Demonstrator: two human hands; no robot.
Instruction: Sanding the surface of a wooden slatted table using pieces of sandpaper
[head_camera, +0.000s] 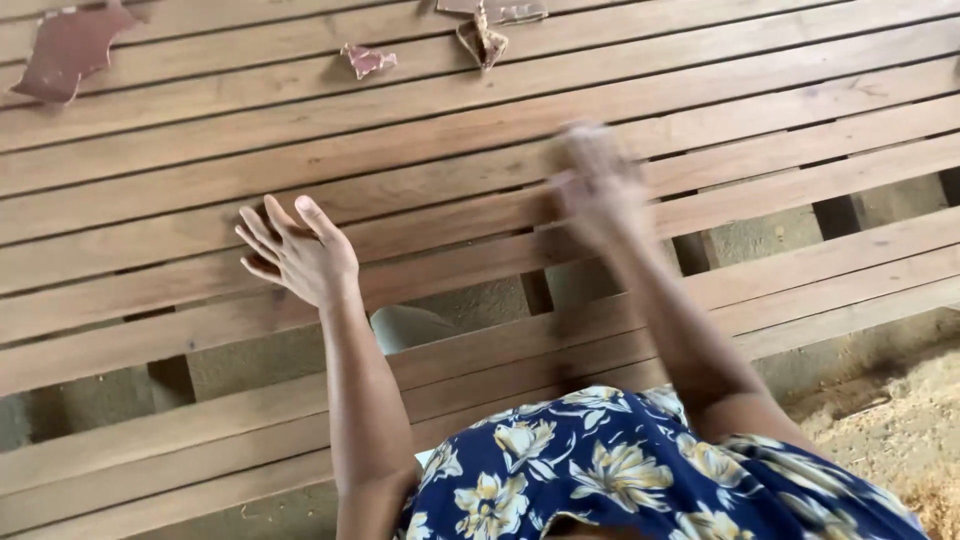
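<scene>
My left hand (300, 252) rests flat on the slatted wooden frame (430, 130), fingers (262, 228) extended and slightly fanned, thumb apart from them. It grips nothing; the palm bears on one slat, with the fingertips reaching across toward the next slat beyond.

My right hand (598, 188) lies to the right of the left hand, on the same run of slats and a little farther from my body. It is blurred. I cannot tell whether its fingers are spread or closed, nor whether anything lies under them. It appears to be at the surface of the wood, but contact cannot be confirmed.

The frame runs under both hands and extends well beyond them on every side. Its slats are pale brown, laid parallel, with narrow gaps between them beyond my fingers and wider gaps nearer my body, through which the ground shows.

Well beyond my left hand, at the far left, lies a large torn piece of reddish-brown sandpaper (68, 48). A small reddish scrap (367, 60) lies beyond and between my hands. A crumpled tan scrap (483, 42) lies beyond my right hand, well apart from it.

Nearest my body, my blue floral garment (620, 470) covers the lower slats between my forearms.
</scene>
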